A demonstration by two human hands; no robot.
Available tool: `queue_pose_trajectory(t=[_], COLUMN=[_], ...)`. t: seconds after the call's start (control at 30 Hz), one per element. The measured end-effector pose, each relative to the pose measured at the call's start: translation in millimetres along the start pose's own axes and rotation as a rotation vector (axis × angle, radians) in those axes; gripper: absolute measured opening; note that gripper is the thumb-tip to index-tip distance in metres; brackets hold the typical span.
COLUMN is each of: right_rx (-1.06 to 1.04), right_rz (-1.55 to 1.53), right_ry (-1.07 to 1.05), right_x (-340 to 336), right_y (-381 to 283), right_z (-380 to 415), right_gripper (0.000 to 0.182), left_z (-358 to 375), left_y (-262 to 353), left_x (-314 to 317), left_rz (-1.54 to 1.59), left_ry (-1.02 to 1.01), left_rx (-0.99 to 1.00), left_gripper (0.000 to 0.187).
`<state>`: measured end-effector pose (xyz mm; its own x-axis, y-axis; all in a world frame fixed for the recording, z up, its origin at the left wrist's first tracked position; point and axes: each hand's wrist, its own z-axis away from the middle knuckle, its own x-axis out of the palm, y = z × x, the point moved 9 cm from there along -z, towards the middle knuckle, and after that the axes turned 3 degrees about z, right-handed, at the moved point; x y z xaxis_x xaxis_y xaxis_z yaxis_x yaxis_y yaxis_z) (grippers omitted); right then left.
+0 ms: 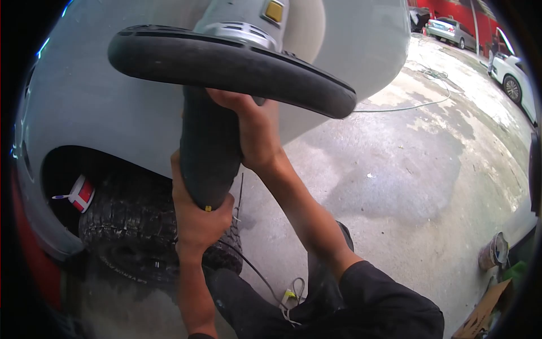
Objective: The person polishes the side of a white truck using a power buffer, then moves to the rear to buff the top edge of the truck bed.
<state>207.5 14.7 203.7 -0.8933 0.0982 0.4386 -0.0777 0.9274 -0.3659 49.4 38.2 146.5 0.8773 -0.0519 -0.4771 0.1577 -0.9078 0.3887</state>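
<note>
A car polisher [210, 144] with a dark body and grey head [244, 20] is held up against the grey car panel [107, 107]. Its wide black loop handle [237, 65] crosses the upper view. Wrapped around the rear end of the body is my left hand [199, 223], closed. My right hand [257, 133] grips the body higher up, just below the loop, with part of its fingers hidden behind the tool. A pale round pad [307, 25] shows partly behind the head, at the panel.
Below the panel, a chunky tyre [130, 217] sits in the wheel arch, with a red and white tub [82, 194] on top. A black cord [257, 271] hangs down by my legs. A can [494, 251] and cardboard [483, 311] lie right; parked cars [451, 31] stand behind.
</note>
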Motion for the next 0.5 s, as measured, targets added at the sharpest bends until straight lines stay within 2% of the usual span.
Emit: queue_pose_trajectory(t=[0.1,0.2,0.3,0.37,0.5], right_rx=[0.087,0.074,0.035,0.092,0.234], right_rz=[-0.145,-0.323,-0.240,-0.211,-0.138], right_ry=[-0.033,0.011,0.022,0.053,0.091], right_x=[-34.8,-61.9,-80.9,-89.1,-93.5], right_y=[21.9,26.5,32.9,53.8,103.5], right_z=[29.2,59.1,76.5,91.7,131.5], right_gripper=[0.067,0.089,0.101,0.103,0.086], left_z=[7.2,24.3,40.8,52.8,69.9], left_y=[2.0,-9.9,-29.3,-45.2,-59.6], left_x=[30.3,60.7,81.5,87.3,63.9], left_rz=[0.063,0.041,0.026,0.053,0.103], left_ry=[-0.094,-0.184,-0.244,-0.283,-0.141], left_rx=[0.004,-0.076,-0.163,-0.243,-0.123], left_gripper=[0.088,0.089,0.088,0.088,0.089])
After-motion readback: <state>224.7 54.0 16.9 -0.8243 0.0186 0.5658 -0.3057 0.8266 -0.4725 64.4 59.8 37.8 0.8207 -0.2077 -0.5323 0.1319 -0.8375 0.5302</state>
